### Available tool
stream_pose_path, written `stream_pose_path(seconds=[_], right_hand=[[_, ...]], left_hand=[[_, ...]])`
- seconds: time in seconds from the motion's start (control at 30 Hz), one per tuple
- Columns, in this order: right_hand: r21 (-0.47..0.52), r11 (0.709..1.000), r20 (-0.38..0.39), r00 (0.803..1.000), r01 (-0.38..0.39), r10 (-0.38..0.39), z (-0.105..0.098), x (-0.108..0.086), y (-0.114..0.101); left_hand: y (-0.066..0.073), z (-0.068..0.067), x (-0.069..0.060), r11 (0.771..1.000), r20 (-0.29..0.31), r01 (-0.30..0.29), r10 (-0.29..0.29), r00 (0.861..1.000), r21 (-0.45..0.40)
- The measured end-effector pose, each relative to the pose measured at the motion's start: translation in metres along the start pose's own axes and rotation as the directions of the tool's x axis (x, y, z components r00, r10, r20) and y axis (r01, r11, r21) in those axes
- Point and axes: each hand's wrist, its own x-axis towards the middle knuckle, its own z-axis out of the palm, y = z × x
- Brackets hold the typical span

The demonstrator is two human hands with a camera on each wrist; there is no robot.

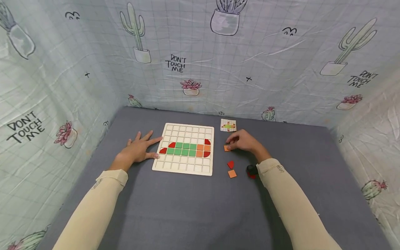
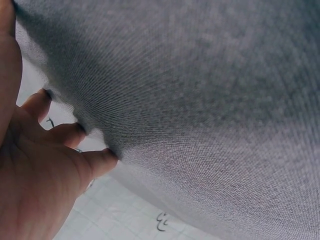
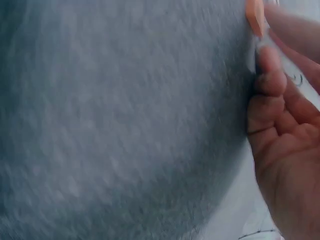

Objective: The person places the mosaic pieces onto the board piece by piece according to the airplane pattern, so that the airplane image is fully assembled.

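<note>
A pale square grid board lies on the grey table. In its middle rows sit green square tiles, orange square tiles and red rounded tiles. My left hand rests with fingers spread at the board's left edge, thumb and index finger touching it; three fingertips press the cloth in the left wrist view. To the right of the board, my right hand pinches an orange square tile. That tile shows tilted at the fingertips in the right wrist view, partly out of frame.
A small pattern card lies behind my right hand. Nearer me are a loose red tile and an orange square. More red shows beneath the black wrist camera. Printed fabric walls the table's back and sides.
</note>
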Motion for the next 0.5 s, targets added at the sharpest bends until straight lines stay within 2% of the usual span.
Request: stream_pose_path(seconds=[0.17,0.33,0.5], right_hand=[[-0.053,0.998,0.042,0.999,-0.012,0.014,-0.0026,-0.0030,0.0085],[-0.118,0.992,0.035,0.999,0.041,-0.037,0.0001,-0.0040,0.0066],[-0.211,0.973,0.026,0.995,0.096,-0.093,0.0028,-0.0045,0.0053]], left_hand=[[-0.0004,0.0003,0.0011,1.000,0.010,-0.011,0.011,1.000,0.000],[-0.0019,-0.0013,-0.0002,1.000,0.003,-0.018,0.018,1.000,-0.001],[-0.0007,-0.0022,0.0001,1.000,0.016,-0.014,0.014,1.000,-0.006]])
